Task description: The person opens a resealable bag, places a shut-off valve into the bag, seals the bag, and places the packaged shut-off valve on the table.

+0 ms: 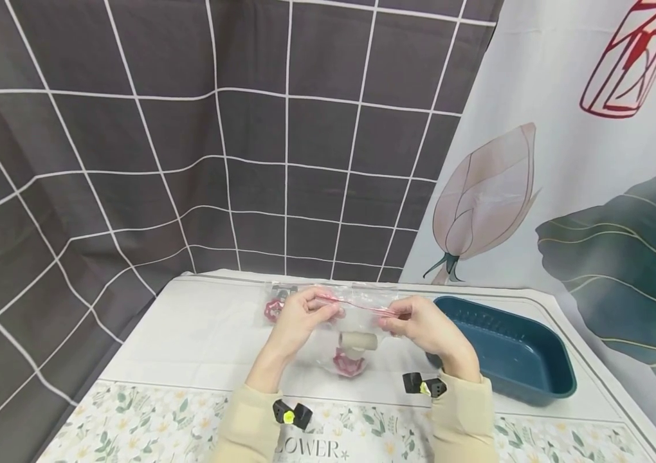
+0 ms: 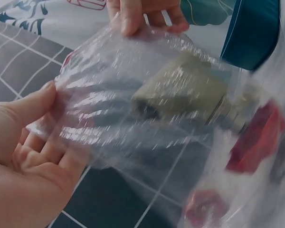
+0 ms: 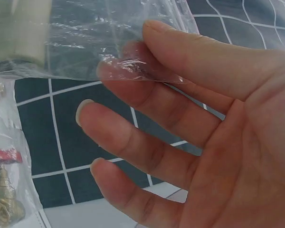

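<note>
A clear zip-seal plastic bag [image 1: 374,297] with a red line along its top hangs between the two hands above the white table. Inside it is a valve with a beige pipe-shaped body [image 1: 358,341] and a red handwheel [image 1: 348,364] at the lower end. The left hand [image 1: 299,318] pinches the top of the bag at its left side, thumb in front. At the right side, the right hand [image 1: 423,325] pinches the bag between thumb and forefinger; its other fingers stand apart from the plastic in the right wrist view.
Behind the left hand lies another clear bag holding a brass valve [image 3: 4,194] with a red handwheel [image 1: 273,310]. A dark teal basin [image 1: 513,354] stands right of the right hand. A floral cloth [image 1: 148,418] covers the near table edge; a dark grid curtain [image 1: 253,128] hangs behind.
</note>
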`<state>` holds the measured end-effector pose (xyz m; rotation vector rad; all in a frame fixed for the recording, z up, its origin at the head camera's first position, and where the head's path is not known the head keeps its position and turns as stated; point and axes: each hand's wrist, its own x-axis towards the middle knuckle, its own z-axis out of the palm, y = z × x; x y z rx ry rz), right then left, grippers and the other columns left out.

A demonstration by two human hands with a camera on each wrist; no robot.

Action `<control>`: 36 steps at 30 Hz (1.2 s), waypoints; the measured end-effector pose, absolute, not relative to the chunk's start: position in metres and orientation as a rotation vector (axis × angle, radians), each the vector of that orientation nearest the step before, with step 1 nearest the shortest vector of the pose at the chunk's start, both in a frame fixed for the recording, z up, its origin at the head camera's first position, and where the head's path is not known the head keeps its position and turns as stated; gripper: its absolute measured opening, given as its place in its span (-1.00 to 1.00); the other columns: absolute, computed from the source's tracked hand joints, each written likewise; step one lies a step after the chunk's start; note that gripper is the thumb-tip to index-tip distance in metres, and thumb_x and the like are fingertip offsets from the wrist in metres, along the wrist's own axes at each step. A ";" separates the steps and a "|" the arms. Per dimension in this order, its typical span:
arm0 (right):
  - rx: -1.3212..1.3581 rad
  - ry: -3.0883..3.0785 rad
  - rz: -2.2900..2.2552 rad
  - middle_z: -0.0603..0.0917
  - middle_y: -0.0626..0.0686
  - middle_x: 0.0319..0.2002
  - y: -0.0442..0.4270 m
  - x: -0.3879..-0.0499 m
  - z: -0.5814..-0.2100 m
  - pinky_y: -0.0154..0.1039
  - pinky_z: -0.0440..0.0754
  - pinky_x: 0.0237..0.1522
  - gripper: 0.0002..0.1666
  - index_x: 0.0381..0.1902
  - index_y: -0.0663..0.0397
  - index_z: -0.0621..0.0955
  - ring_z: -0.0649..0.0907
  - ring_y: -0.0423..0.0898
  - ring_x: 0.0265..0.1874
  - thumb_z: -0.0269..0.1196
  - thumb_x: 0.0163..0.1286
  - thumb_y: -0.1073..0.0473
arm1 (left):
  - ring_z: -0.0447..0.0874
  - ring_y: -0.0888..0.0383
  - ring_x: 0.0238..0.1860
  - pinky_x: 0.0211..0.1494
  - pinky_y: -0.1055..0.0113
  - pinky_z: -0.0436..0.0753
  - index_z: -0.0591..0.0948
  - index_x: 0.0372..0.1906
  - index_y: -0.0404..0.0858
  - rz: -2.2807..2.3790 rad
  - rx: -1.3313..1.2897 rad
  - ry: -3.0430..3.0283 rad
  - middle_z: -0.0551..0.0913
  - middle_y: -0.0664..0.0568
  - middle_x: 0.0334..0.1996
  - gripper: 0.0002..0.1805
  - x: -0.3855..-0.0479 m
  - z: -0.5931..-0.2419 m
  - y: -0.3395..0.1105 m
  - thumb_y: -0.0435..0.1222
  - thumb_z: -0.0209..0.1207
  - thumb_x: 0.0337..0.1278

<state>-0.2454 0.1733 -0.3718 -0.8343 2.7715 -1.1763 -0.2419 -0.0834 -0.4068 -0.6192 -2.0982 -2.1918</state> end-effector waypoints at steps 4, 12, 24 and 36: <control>-0.844 2.781 -1.176 0.49 -0.16 -0.63 0.177 -0.244 -0.371 -0.33 0.37 -0.54 -0.68 -0.64 -0.06 0.57 0.42 -0.21 -0.60 0.37 0.29 0.15 | 0.71 -0.16 -0.16 0.01 0.17 0.66 0.60 -0.06 -0.46 -2.147 -0.627 -2.225 0.75 -0.16 -0.25 -0.72 -0.243 -0.410 -0.085 -0.37 0.28 0.20; -0.811 2.711 -1.152 0.62 -0.02 -0.57 0.184 -0.246 -0.376 -0.31 0.45 -0.49 -0.82 -0.53 0.08 0.66 0.50 -0.19 -0.54 0.37 0.27 0.21 | 0.73 0.06 -0.13 0.05 0.22 0.64 0.61 0.01 -0.41 -2.019 -0.731 -2.371 0.74 -0.15 -0.18 -0.70 -0.244 -0.415 -0.086 -0.32 0.26 0.25; -0.813 2.699 -1.116 0.58 -0.08 -0.56 0.186 -0.248 -0.376 -0.29 0.43 -0.48 -0.78 -0.52 0.05 0.59 0.47 -0.17 -0.53 0.36 0.30 0.17 | 0.71 0.12 -0.07 0.08 0.19 0.63 0.71 -0.10 -0.20 -1.677 -0.685 -2.520 0.72 0.05 -0.11 -0.77 -0.247 -0.417 -0.108 -0.17 0.30 0.22; -0.927 2.837 -0.900 0.68 -0.02 -0.08 0.165 -0.244 -0.358 0.02 0.57 0.02 -0.57 0.03 0.09 0.63 0.63 -0.01 -0.04 0.41 0.23 0.08 | 0.71 0.21 -0.17 0.02 0.20 0.65 0.74 -0.21 -0.13 -1.557 -0.639 -2.515 0.73 0.17 -0.24 -0.86 -0.242 -0.412 -0.110 -0.17 0.31 0.21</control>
